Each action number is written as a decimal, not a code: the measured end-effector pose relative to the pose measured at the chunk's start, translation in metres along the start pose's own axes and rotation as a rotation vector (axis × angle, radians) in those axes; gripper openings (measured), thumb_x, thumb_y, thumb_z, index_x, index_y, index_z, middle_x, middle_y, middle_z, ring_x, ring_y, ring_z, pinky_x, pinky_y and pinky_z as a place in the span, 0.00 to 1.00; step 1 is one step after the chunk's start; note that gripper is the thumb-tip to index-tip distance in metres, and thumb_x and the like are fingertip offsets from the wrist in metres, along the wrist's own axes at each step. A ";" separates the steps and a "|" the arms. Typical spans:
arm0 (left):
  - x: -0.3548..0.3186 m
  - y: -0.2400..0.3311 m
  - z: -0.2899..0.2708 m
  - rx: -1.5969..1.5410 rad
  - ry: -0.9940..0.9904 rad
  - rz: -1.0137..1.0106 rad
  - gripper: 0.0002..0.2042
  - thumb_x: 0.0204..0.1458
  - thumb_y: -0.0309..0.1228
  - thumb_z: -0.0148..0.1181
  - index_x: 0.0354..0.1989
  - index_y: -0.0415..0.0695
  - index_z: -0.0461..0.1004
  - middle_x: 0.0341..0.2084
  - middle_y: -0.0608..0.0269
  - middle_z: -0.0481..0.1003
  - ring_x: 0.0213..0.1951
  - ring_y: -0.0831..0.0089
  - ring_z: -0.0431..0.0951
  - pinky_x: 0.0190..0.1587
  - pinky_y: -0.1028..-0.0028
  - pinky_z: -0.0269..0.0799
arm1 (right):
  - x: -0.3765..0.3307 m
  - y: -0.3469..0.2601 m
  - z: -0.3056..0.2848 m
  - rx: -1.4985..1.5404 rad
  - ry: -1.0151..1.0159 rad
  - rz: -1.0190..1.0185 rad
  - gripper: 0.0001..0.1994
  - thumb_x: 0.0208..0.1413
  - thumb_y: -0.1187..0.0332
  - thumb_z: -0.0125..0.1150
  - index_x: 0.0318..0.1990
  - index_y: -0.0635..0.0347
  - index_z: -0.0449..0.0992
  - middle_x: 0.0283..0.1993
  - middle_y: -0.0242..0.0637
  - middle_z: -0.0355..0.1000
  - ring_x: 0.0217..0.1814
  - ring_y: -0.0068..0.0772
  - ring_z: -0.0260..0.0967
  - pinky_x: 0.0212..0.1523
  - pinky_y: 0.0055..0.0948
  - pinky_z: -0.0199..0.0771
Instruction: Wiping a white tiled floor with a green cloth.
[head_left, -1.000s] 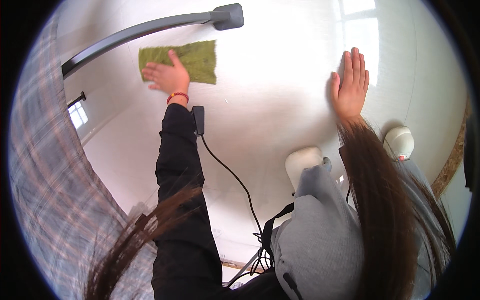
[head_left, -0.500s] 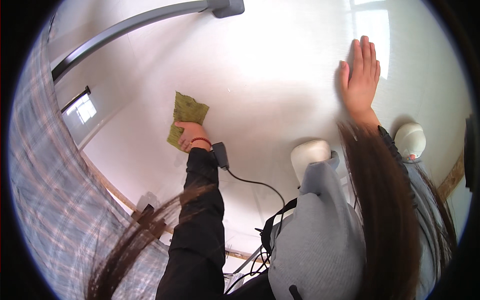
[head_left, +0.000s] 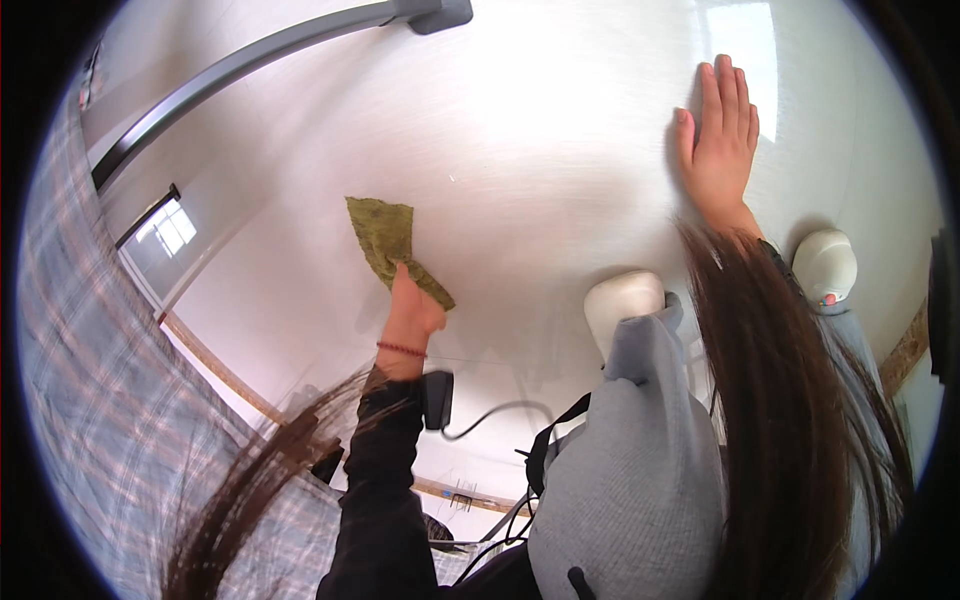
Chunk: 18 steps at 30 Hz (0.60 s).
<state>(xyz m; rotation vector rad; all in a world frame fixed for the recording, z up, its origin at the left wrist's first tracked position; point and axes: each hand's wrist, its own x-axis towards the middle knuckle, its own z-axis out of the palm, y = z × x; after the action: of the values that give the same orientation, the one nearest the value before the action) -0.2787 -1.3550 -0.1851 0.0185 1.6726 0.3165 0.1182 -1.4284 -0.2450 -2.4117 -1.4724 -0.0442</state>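
Observation:
A crumpled olive-green cleaning cloth (head_left: 383, 232) is on the shiny pale floor, left of the middle. My left hand (head_left: 410, 305) grips its near end, the fingers partly hidden against the cloth; a red beaded bracelet circles the wrist. Farther right, my right hand (head_left: 722, 150) is planted flat on the floor, its fingers stretched out and holding nothing.
A dark grey metal bar (head_left: 240, 62) curves across the upper left. Plaid fabric (head_left: 110, 400) hangs along the left side. My pale shoes (head_left: 622, 305) rest near my right arm. A black cable (head_left: 500, 408) runs from a small box at my left wrist. Long hair hangs over both arms.
My left hand has drawn back toward me and turned, with the cloth's near end swinging to the right. My right hand stays flat in its place.

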 end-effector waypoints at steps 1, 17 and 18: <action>-0.005 -0.005 -0.002 0.124 0.162 0.171 0.32 0.60 0.50 0.40 0.66 0.41 0.50 0.65 0.56 0.54 0.64 0.54 0.55 0.64 0.61 0.50 | 0.003 -0.002 -0.001 0.001 0.002 -0.001 0.27 0.57 0.60 0.49 0.65 0.54 0.57 0.70 0.38 0.51 0.73 0.41 0.45 0.67 0.47 0.45; 0.109 0.087 -0.072 1.133 0.963 0.997 0.32 0.63 0.50 0.30 0.70 0.42 0.39 0.70 0.59 0.39 0.71 0.61 0.38 0.64 0.39 0.29 | 0.002 -0.001 -0.001 0.009 -0.005 -0.028 0.27 0.58 0.61 0.49 0.65 0.55 0.57 0.70 0.40 0.50 0.73 0.43 0.44 0.67 0.50 0.44; 0.113 0.093 -0.076 1.124 0.967 0.997 0.32 0.63 0.50 0.30 0.70 0.42 0.39 0.70 0.59 0.39 0.71 0.61 0.38 0.64 0.39 0.29 | 0.007 -0.002 0.001 0.010 -0.001 -0.036 0.27 0.58 0.61 0.49 0.65 0.55 0.57 0.70 0.40 0.50 0.73 0.43 0.44 0.67 0.50 0.44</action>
<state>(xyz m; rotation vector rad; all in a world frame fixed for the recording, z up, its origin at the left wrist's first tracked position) -0.3837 -1.2580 -0.2676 1.8130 2.4745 0.0473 0.1200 -1.4209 -0.2442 -2.3781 -1.5127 -0.0431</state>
